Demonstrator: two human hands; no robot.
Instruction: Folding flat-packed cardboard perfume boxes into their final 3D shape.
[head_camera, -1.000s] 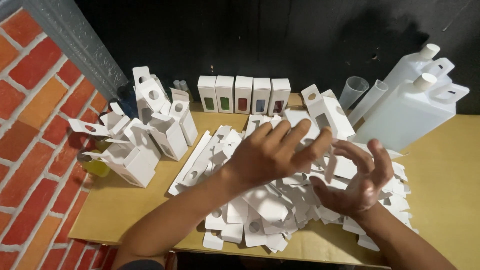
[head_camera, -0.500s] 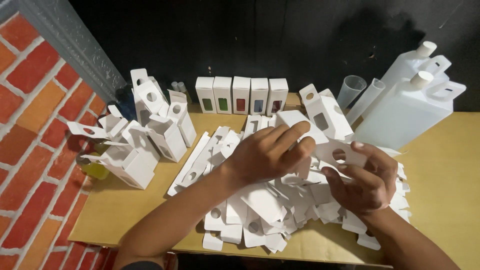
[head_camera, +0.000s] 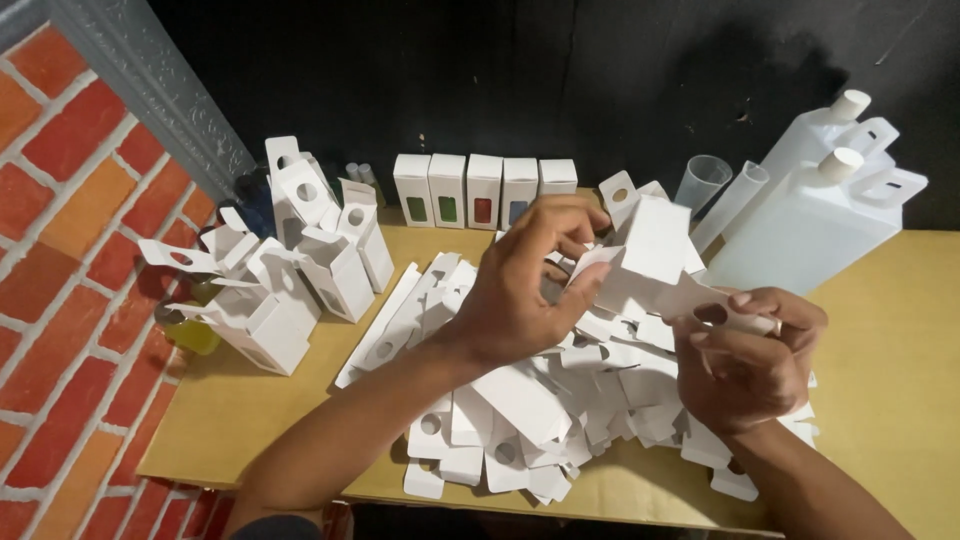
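Left hand (head_camera: 525, 285) pinches the near-left edge of a white carton box (head_camera: 650, 255) | right hand (head_camera: 745, 360) grips its hang tab (head_camera: 715, 312) | box held above the pile of flat cartons (head_camera: 530, 400), mid-table (head_camera: 890, 400)

Flat cartons (head_camera: 520, 400) partly hidden under forearm, jug (head_camera: 820, 225) cut off
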